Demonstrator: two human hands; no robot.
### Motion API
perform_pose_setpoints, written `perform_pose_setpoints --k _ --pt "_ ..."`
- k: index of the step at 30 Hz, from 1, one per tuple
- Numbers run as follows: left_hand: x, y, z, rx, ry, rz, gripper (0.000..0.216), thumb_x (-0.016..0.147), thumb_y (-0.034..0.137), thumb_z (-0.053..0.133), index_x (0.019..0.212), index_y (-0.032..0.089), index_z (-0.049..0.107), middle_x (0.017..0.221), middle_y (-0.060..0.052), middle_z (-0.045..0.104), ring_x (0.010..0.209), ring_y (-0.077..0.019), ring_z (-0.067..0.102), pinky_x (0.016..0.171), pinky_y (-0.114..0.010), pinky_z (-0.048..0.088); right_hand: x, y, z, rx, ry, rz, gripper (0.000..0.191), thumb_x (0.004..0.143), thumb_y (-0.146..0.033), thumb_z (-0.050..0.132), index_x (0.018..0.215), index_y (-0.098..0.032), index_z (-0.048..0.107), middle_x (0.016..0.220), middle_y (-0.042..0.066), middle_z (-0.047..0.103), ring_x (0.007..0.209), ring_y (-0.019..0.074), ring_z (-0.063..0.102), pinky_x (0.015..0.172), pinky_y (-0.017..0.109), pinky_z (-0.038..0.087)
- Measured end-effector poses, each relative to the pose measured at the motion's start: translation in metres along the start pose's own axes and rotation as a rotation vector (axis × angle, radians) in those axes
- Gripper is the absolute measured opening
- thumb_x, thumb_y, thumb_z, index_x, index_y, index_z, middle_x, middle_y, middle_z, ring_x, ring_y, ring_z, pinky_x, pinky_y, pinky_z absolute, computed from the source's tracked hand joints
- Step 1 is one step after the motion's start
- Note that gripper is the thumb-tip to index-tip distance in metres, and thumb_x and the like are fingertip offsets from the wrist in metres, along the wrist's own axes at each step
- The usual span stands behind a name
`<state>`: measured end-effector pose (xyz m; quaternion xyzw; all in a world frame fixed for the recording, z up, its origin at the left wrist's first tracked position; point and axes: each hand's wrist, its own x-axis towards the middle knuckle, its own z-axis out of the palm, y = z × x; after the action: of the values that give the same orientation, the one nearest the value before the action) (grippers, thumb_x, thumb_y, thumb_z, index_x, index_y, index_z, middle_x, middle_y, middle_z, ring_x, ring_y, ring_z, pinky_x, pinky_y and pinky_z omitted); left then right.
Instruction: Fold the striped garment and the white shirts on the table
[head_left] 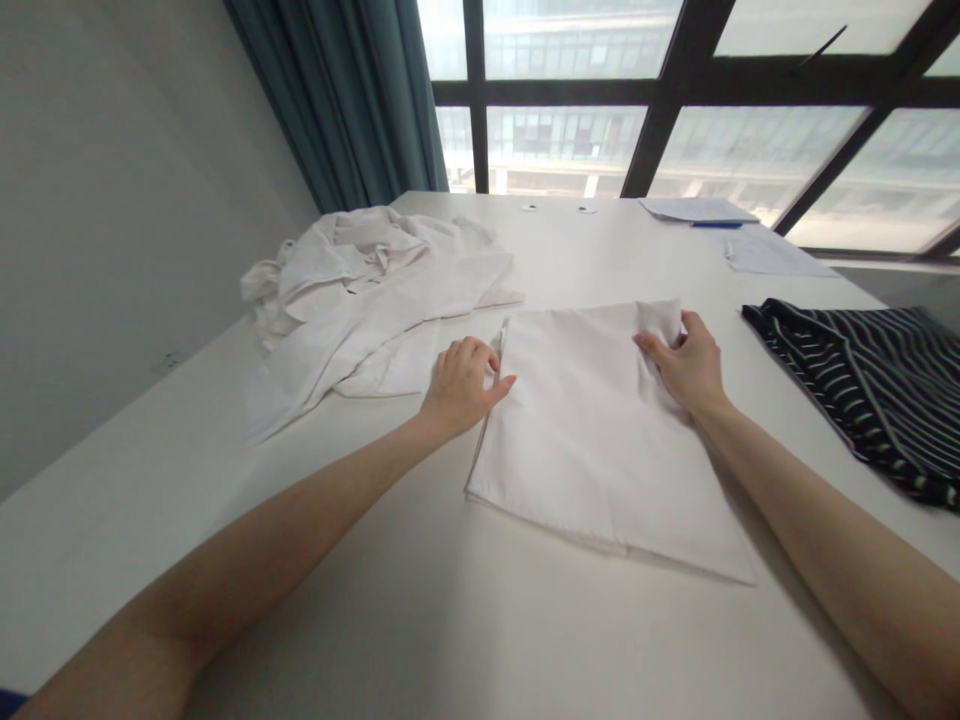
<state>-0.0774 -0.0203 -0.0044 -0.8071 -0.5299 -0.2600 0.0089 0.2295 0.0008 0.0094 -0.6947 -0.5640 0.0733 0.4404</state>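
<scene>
A crumpled heap of white fabric garments [360, 290] lies at the left of the pale white table [420, 620], just beside a flat, folded rectangle of white cloth [592, 440] at the middle. The left hand [461, 385] rests at that cloth's left edge, fingers curled loosely, its grip pinching nothing that can be made out. The right hand [686, 365] presses on the cloth's far right corner, its grip clenched on a bunched fold there. Further right lies a dark navy garment with thin white stripes [862, 390], apart from the cloth.
</scene>
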Motion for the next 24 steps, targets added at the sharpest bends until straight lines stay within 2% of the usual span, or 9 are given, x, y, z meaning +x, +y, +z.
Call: perform_pose_setpoints --k 5,8,13,17,24 --pt "0.001 -0.003 0.001 -0.059 -0.035 0.017 0.018 0.087 0.029 0.062 0.073 0.018 0.060 0.103 -0.007 0.058 0.103 -0.0255 0.052 0.092 -0.043 0.041 0.002 0.006 0.001 -0.017 0.024 -0.008 0.037 0.069 -0.047 0.068 0.094 -0.022 0.058 0.069 0.001 0.060 0.063 0.0202 0.053 0.059 0.032 0.042" --pt "0.002 -0.006 0.001 -0.072 -0.046 -0.020 0.016 0.087 0.022 0.059 0.072 0.018 0.061 0.101 -0.007 0.059 0.101 -0.0247 0.053 0.090 -0.042 0.042 0.008 0.016 -0.001 -0.026 0.055 -0.001 0.038 0.068 -0.047 0.069 0.094 -0.022 0.059 0.070 0.001 0.061 0.063 0.0206 0.054 0.060 0.034 0.043" --pt "0.001 -0.005 -0.001 -0.103 -0.045 -0.013 0.023 0.093 0.033 0.052 0.082 0.019 0.066 0.102 -0.007 0.061 0.103 -0.0244 0.053 0.092 -0.043 0.040 0.016 0.031 -0.004 0.002 0.084 0.031 0.037 0.066 -0.048 0.070 0.089 -0.021 0.058 0.076 0.004 0.065 0.065 0.0223 0.057 0.062 0.036 0.045" --pt "0.001 -0.003 -0.002 -0.146 -0.072 -0.004 0.026 0.092 0.040 0.055 0.084 0.019 0.067 0.104 -0.007 0.060 0.104 -0.0251 0.053 0.094 -0.045 0.039 0.014 0.028 0.000 0.048 0.063 0.026 0.040 0.065 -0.049 0.070 0.090 -0.021 0.058 0.079 0.006 0.067 0.066 0.0220 0.058 0.062 0.035 0.045" --pt "0.006 -0.007 0.002 -0.209 -0.115 -0.040 0.018 0.088 0.031 0.059 0.075 0.019 0.064 0.104 -0.006 0.061 0.104 -0.0241 0.053 0.096 -0.044 0.039 0.007 0.016 0.005 0.084 0.014 0.009 0.040 0.067 -0.049 0.070 0.093 -0.020 0.060 0.081 0.006 0.068 0.067 0.0210 0.060 0.062 0.033 0.046"
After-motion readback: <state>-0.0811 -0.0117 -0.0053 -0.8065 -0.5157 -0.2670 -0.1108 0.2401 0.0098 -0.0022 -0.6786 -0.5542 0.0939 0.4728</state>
